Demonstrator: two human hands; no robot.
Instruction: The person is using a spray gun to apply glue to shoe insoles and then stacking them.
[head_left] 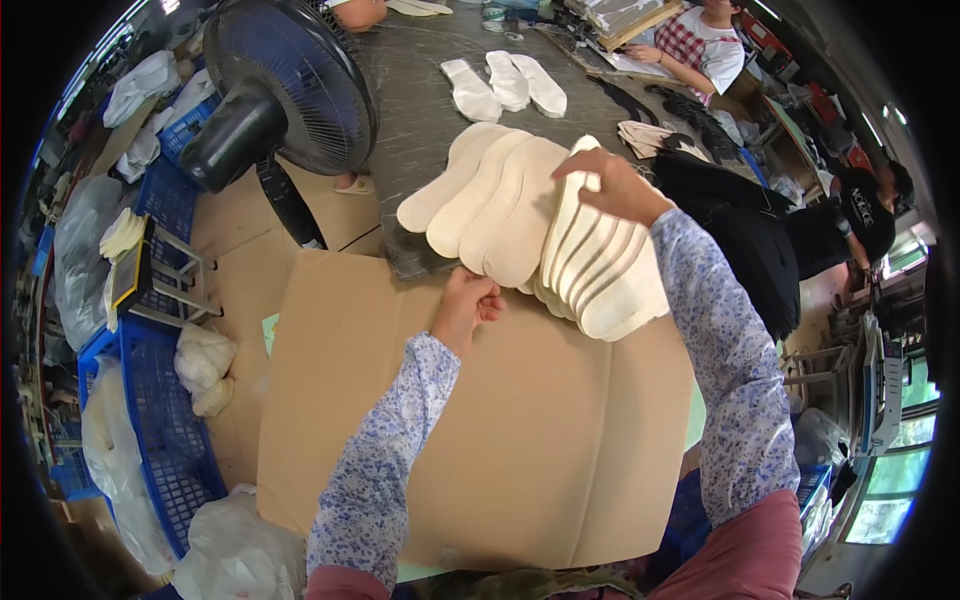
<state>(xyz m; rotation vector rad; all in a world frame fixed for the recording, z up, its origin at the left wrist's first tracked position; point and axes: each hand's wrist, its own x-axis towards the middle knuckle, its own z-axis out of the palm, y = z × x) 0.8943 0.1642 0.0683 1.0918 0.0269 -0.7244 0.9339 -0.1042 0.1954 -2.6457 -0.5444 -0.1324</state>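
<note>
Several cream insoles lie fanned out, overlapping, across the dark tabletop's near edge and the cardboard. My left hand is closed at their lower edge, its fingers curled, pinching the toe edge of an insole. A second overlapping row of insoles spreads to the right, over the cardboard sheet. Above the upper end of that row, my right hand arches with thumb and fingers apart. Part of the row is hidden under this hand. Patterned blue-and-white sleeves cover both forearms.
A large black fan stands left of the dark table. Three white wrapped insoles lie farther back. Black fabric drapes at the right. Blue crates line the left. Other people work across the table and at right.
</note>
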